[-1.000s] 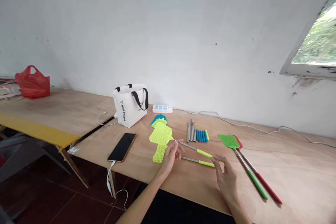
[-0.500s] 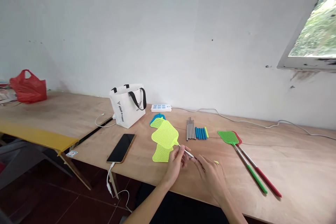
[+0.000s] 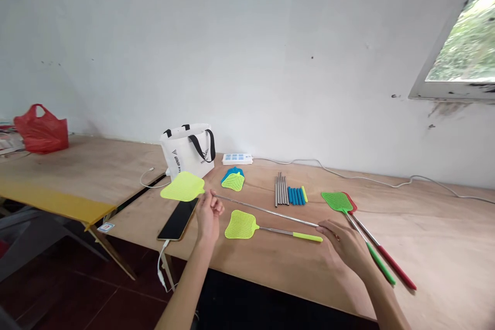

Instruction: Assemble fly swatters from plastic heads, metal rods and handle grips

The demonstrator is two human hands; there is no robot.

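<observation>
Currently, held yellow swatter (image 3: 193, 186) spans lower centre of frame, long axis sloping down rightward; left hand (image 3: 209, 212) pinches rod (image 3: 266, 210) just beside mesh head (image 3: 181, 186), right hand (image 3: 342, 240) curls round opposite end, handle hidden

Head view: worn up top, aimed forward and down
Counter (image 3: 270, 263): near, six o'clock
Wall (image 3: 232, 51): beyond, twelve o'clock

Phone (image 3: 176, 221) left of lying flyswatter (image 3: 246, 225); bag (image 3: 189, 155) behind phone.
</observation>
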